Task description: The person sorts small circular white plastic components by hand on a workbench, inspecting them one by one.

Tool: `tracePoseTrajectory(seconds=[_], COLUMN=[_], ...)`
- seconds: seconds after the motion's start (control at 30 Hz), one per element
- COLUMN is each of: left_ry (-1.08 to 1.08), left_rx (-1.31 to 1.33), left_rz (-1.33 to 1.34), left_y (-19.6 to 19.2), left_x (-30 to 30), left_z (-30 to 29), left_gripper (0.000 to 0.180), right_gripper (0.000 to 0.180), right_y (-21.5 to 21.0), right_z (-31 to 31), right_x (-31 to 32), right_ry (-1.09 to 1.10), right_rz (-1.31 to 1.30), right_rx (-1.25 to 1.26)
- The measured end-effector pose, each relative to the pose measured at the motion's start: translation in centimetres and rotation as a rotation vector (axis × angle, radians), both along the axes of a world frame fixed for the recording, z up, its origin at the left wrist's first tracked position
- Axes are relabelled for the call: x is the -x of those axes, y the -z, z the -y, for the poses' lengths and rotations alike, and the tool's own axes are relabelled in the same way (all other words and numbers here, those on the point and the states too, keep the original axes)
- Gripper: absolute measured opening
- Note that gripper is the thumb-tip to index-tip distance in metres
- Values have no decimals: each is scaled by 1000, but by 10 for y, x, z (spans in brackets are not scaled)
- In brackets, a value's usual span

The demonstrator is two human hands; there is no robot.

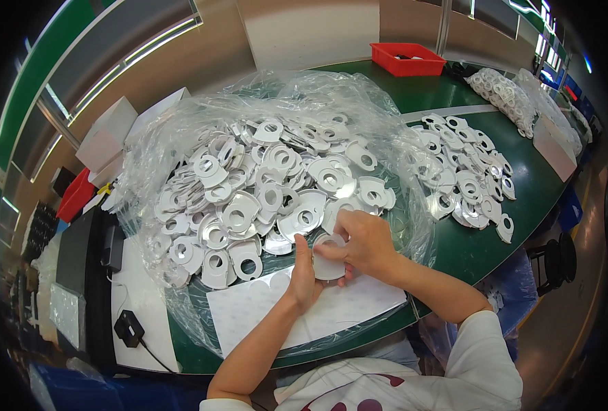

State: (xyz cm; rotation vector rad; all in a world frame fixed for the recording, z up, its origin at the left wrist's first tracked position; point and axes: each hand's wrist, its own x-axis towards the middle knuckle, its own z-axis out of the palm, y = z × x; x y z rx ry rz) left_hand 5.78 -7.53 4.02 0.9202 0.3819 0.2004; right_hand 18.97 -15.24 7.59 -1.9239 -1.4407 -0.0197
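Observation:
Both hands meet over a white sheet (249, 312) at the table's near edge. A white plastic part with a round hole (329, 268) is between them. My left hand (304, 282) supports it from the left, thumb pointing up and fingers partly hidden behind it. From the right, my right hand (364, 243) has its fingers bent onto the part's upper face; whether they also pinch something small is hidden. Just beyond lies a large heap of similar white plastic parts (276, 161) on a clear plastic bag (139, 185).
More white parts (468, 185) lie loose to the right on the green table (465, 243). A red bin (408, 60) stands at the back, near filled clear bags (499, 96). A black adapter (129, 329) with a cable sits at the left.

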Motion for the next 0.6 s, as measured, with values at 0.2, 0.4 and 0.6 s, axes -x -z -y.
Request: tracePoseTrajectory(seconds=[0.2,0.4,0.6], left_ry=[8,50,55], left_rx=[84,121,151], left_rz=[-1,-65,-50], left_y=[-4,-7,-9], left_x=[0,-4,-3], left_z=[-3,-4,-7], left_gripper=[91,86,89], right_gripper=[39,21,19], right_y=[-11,-9,-6], right_z=[10,14,15], right_x=[-20,-25,-18], right_ry=[-273,-227,-181], right_rz=[-215,-319,-379], right_rx=[71,108,37])
